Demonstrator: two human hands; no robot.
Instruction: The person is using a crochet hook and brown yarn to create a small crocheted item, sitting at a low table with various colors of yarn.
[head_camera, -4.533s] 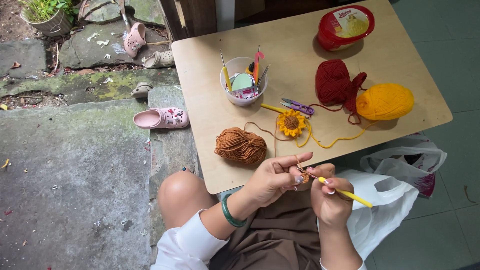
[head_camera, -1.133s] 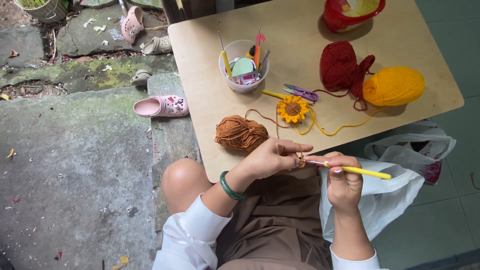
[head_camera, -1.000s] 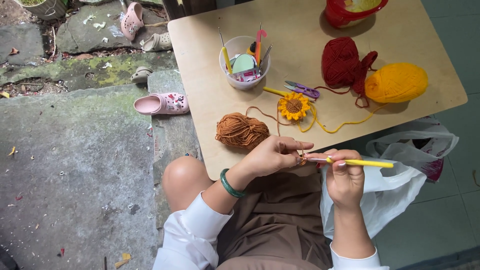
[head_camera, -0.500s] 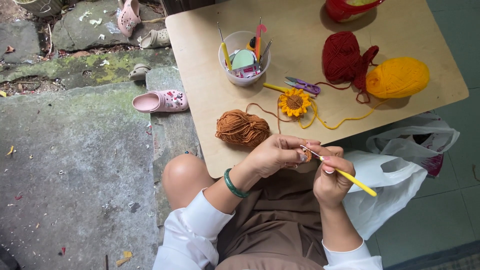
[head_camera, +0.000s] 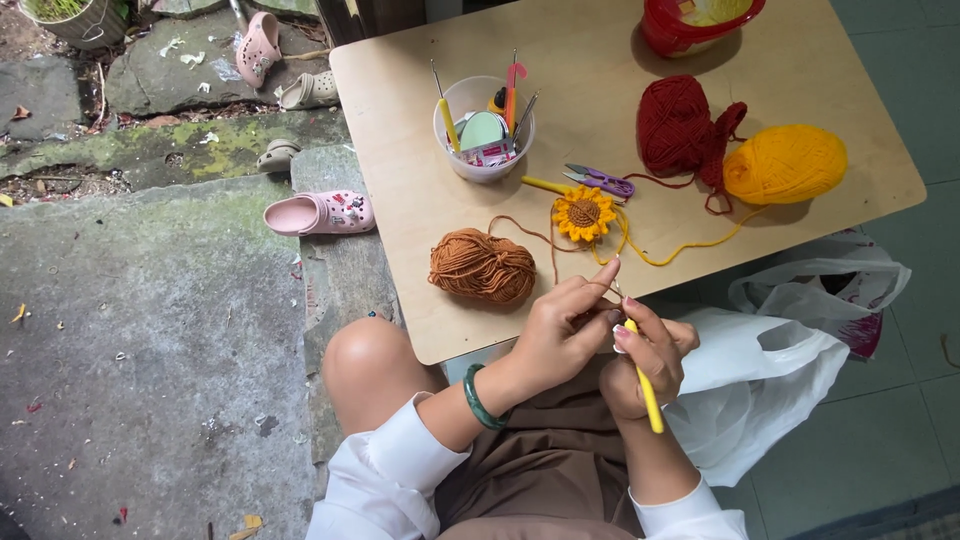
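Note:
My right hand (head_camera: 652, 362) grips a yellow-handled crochet hook (head_camera: 643, 380), its handle pointing down toward my lap. My left hand (head_camera: 567, 328), with a green bangle on the wrist, pinches a strand of brown yarn at the hook's tip, index finger raised. The strand runs up over the table edge to a brown yarn ball (head_camera: 482, 265) on the wooden table (head_camera: 420, 200). Both hands hover over my lap just below the table's near edge. A crocheted sunflower (head_camera: 584, 214) lies on the table beyond my fingers.
On the table stand a clear cup of tools (head_camera: 484, 130), purple snips (head_camera: 598, 180), a red yarn ball (head_camera: 682, 128), a yellow yarn ball (head_camera: 786, 164) and a red tub (head_camera: 700, 20). White plastic bags (head_camera: 770, 370) lie at my right. A pink clog (head_camera: 318, 212) sits on the stone.
The hook has swung from pointing sideways to the right to pointing down toward my lap. My hands stayed together at the table edge, working the brown strand.

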